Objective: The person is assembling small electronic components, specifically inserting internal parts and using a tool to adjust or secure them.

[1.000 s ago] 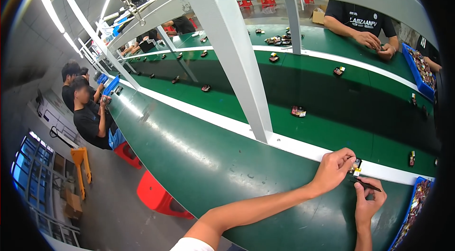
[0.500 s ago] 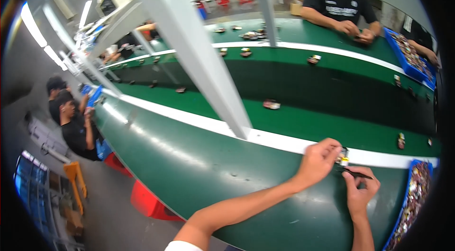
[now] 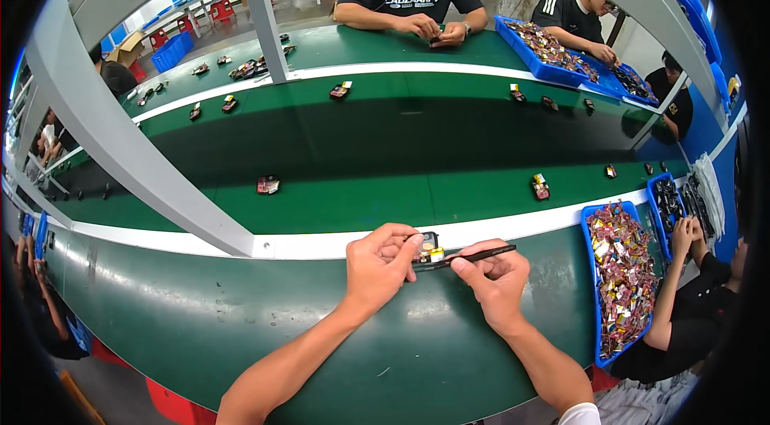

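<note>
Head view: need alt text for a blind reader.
Left hand holds a small black device while the right hand holds dark tweezers at it, at a green table. At right sits a blue tray heaped with small parts; beyond, more devices lie on a green belt.

A small, open-looking unit (image 3: 431, 242) with a black casing, a pale inner part and a yellow-and-white block near its lower edge is held at the fingertips of the left hand (image 3: 380, 265), jutting out on that hand's right side, between the two hands. Slim dark tweezers (image 3: 451, 260) lie nearly level in the right hand's (image 3: 497, 277) pinch, their back end rising slightly beyond its fingers and their tips pointing left at the unit's lower edge, contact unclear.
</note>
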A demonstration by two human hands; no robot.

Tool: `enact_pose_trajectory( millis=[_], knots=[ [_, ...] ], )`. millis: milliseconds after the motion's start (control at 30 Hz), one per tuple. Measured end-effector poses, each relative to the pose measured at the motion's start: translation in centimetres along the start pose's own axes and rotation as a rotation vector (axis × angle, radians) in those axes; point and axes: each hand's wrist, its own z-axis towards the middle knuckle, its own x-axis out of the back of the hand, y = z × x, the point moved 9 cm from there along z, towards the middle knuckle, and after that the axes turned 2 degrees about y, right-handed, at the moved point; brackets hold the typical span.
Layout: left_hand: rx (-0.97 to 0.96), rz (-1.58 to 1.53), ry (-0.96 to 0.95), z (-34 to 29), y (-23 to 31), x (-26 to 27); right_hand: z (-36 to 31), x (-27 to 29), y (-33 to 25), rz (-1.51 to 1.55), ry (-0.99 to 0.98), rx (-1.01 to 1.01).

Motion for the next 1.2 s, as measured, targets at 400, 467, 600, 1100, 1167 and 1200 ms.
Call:
enact_pose_trajectory(
  millis=[400,467,600,1100,1167,1200],
  knots=[
    [0.035,0.064,-0.047,0.2,-0.1,-1.0,-0.2,0.6,-0.5,-0.303,0.032,0.235],
    [0.069,0.04,-0.062,0.2,-0.3,-1.3,-0.3,0.5,-1.2,-0.326,0.034,0.306],
    [0.068,0.043,-0.099,0.2,-0.5,-1.7,-0.3,0.4,-1.3,-0.34,0.009,0.298],
    [0.088,-0.033,-0.188,0.2,-0.8,-3.1,0.5,1.9,1.9,0.054,-0.012,-0.213],
    [0.089,-0.036,-0.191,0.3,-0.9,-3.4,0.6,1.9,1.7,0.051,0.013,-0.208],
    [0.09,-0.038,-0.196,0.4,-1.1,-3.6,0.7,2.1,1.5,0.047,0.038,-0.203]
  ],
)
